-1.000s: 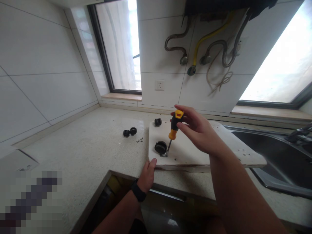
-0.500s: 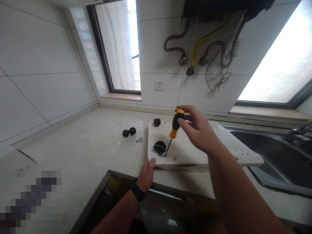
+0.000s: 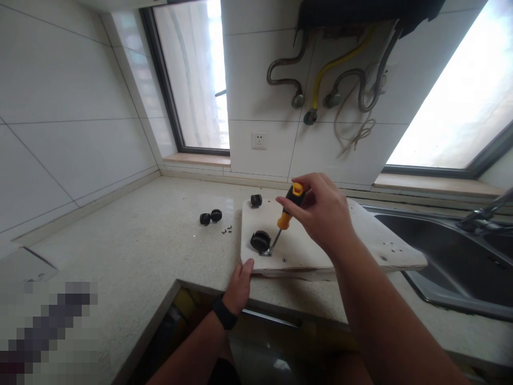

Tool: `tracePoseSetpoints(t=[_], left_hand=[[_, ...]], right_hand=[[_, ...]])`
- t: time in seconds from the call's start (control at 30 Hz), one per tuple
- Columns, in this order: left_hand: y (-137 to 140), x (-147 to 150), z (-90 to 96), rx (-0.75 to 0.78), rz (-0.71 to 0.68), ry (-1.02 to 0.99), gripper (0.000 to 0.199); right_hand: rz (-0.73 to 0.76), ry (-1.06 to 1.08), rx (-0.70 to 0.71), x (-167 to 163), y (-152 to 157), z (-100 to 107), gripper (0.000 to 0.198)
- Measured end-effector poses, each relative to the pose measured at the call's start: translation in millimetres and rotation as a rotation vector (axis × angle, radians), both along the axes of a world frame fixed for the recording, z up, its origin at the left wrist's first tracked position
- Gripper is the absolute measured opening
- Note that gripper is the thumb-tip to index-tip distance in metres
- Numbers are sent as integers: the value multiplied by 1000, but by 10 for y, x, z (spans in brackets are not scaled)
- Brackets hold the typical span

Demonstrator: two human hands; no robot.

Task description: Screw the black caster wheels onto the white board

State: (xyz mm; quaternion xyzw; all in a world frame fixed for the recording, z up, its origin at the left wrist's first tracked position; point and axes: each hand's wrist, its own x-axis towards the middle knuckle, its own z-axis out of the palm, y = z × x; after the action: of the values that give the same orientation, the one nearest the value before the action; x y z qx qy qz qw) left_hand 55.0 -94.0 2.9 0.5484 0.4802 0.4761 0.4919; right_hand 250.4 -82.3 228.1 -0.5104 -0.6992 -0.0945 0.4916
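The right hand (image 3: pixel 323 211) is curled around a yellow-and-black screwdriver (image 3: pixel 295 195), its thumb laid along the handle. At its eight o'clock, the tip meets the small metal plate (image 3: pixel 265 254) beside a black wheel (image 3: pixel 260 241) on the board (image 3: pixel 310 251); whether it sits in a screw head cannot be told.

Just below, at the wheel's seven o'clock, the left hand (image 3: pixel 238 283) grips the board's near corner, thumb on top. Because the shaft leans, the tip could skid off under pressure, scratching the board or jabbing that thumb.

A second wheel (image 3: pixel 256 200) stands at the first one's twelve. Two loose wheels (image 3: pixel 210 216) lie on the counter (image 3: pixel 168 230) at its ten, with some tiny screws (image 3: pixel 226 230) nearer the board. A leftward shove of the board could scatter these. At three o'clock, the board reaches the sink (image 3: pixel 420 299), where uneven support might let it rock.
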Motion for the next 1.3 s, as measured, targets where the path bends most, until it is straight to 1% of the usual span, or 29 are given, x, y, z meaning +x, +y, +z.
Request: tracePoseSetpoints(t=[0.03, 0.1, 0.17, 0.2, 0.23, 0.27, 0.33, 0.4, 0.47, 0.53, 0.57, 0.6, 0.63, 0.7, 0.8, 0.87, 0.93, 1.0, 1.03, 1.1, 1.17, 1.2, 1.23, 1.27, 1.3], left_hand=[[0, -1, -4, -1, 1, 2, 28], [3, -2, -13, -3, 7, 7, 28], [9, 0, -22, -7, 14, 11, 27], [13, 2, -27, -10, 17, 12, 27], [17, 4, -31, -11, 19, 13, 27], [20, 6, -35, -13, 21, 14, 27], [25, 8, -42, -14, 22, 17, 26], [26, 6, -48, -16, 22, 22, 26], [24, 3, -51, -19, 20, 26, 27], [20, -1, -50, -19, 17, 26, 27], [18, -2, -48, -18, 17, 25, 27], [16, -2, -44, -17, 16, 23, 27], [15, -2, -40, -16, 16, 20, 27], [12, -1, -31, -16, 18, 16, 26], [11, 2, -19, -18, 23, 12, 25], [13, 4, -17, -17, 26, 9, 24], [16, 7, -25, -15, 29, 5, 24], [18, 8, -40, -17, 35, 5, 24], [19, 9, -50, -18, 39, 5, 24], [19, 10, -67, -20, 45, 7, 24], [17, 11, -73, -16, 46, 7, 22], [16, 12, -72, -13, 45, 6, 22], [15, 12, -66, -10, 43, 5, 22], [14, 12, -58, -7, 40, 4, 22], [12, 11, -47, -4, 37, 2, 23]], right_hand=[[32, 17, -34, 10, -4, 5, 34], [194, 86, -159, 49, -9, 24, 34], [389, 143, -288, 98, -10, 45, 47], [459, 155, -332, 119, -9, 55, 55], [503, 153, -359, 134, -7, 62, 61], [519, 145, -369, 141, -3, 68, 62], [488, 139, -350, 132, 8, 70, 54], [408, 145, -292, 97, 25, 56, 42], [274, 126, -179, 52, 41, 29, 38], [117, 51, -43, 14, 50, -1, 34], [66, 15, 5, 1, 51, -14, 32], [49, -1, 26, -6, 50, -23, 30], [69, 6, 14, -6, 47, -29, 29], [202, 74, -95, 12, 41, -27, 31], [452, 169, -293, 71, 33, -1, 51], [530, 170, -356, 104, 31, 20, 60], [508, 149, -368, 112, 35, 31, 57], [436, 144, -336, 92, 45, 26, 47], [386, 148, -297, 74, 52, 16, 43], [254, 128, -173, 33, 65, -8, 40], [105, 60, -46, 2, 69, -25, 38], [49, 28, -9, -5, 66, -27, 38], [24, 12, -4, -5, 59, -22, 36], [35, 22, -32, 3, 50, -12, 35], [79, 52, -86, 18, 40, 3, 33]])
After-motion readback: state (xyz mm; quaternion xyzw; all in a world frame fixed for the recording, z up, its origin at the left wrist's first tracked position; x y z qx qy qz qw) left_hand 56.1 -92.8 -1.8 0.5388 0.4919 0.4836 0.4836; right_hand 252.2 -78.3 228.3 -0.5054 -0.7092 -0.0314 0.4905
